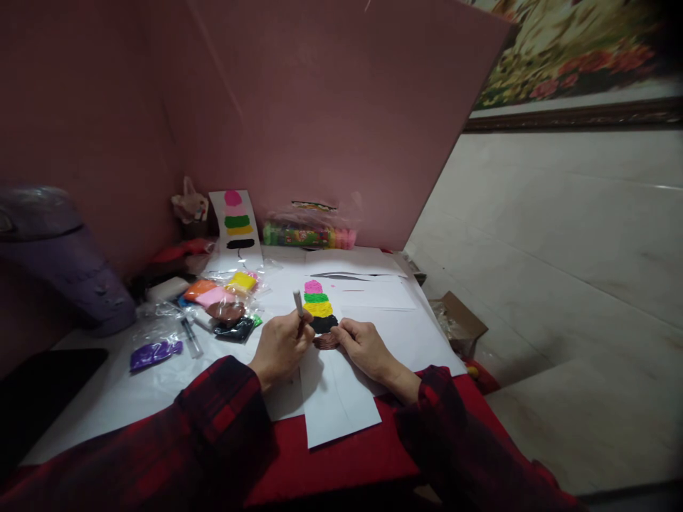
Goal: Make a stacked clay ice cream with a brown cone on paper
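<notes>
My red-clothed table sits against a pink wall. My left hand has its fingers closed around a white pen; my right hand presses the white paper sheet bearing stacked coloured clay bands.

— Where does the sheet lie?
— On the bench, straight before the person, between the left hand and the right hand.
— And the clay packets?
— Left of the sheet, further back. A pen lies on their near side.
— Behind them?
— A card leans on the wall; a tube pack lies to its right.
— Right of the bench?
— A box on the floor.
</notes>
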Demonstrator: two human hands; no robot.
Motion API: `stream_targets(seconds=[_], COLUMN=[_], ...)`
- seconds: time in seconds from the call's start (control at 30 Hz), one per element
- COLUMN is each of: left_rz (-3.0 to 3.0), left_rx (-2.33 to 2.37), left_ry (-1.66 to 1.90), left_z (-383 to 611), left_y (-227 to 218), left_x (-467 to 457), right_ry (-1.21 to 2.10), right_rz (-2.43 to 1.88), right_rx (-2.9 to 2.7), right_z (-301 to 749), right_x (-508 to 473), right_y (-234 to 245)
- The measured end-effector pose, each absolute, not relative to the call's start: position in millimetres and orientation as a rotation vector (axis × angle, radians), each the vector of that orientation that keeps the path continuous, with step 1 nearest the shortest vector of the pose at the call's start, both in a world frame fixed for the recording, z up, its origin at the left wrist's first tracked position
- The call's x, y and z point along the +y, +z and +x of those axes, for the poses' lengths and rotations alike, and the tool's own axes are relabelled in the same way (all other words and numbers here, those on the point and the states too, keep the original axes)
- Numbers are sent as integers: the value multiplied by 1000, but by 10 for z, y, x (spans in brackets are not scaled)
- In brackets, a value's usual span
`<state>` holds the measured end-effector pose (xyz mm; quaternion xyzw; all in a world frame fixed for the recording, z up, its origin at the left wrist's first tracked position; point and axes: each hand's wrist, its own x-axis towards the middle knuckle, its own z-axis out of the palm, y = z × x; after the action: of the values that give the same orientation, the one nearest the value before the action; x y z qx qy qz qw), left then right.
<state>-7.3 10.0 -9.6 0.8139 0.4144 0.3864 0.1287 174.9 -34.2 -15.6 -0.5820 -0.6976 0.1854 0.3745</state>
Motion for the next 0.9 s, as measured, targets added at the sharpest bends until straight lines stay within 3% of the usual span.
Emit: stream_targets(seconds=[0.27, 0.9], left_rz=[2326, 2189], left_rx=[1042, 958], left_ry=[1324, 1138], left_z=[-85, -10], left_y=[-80, -154], left_x=[89, 120], right_ry=[478, 466], right_rz=[-1495, -1475], right_rx=[-1787, -1808], right_z=[1749, 1755], right_x=[-343, -328], right_y=[-164, -180])
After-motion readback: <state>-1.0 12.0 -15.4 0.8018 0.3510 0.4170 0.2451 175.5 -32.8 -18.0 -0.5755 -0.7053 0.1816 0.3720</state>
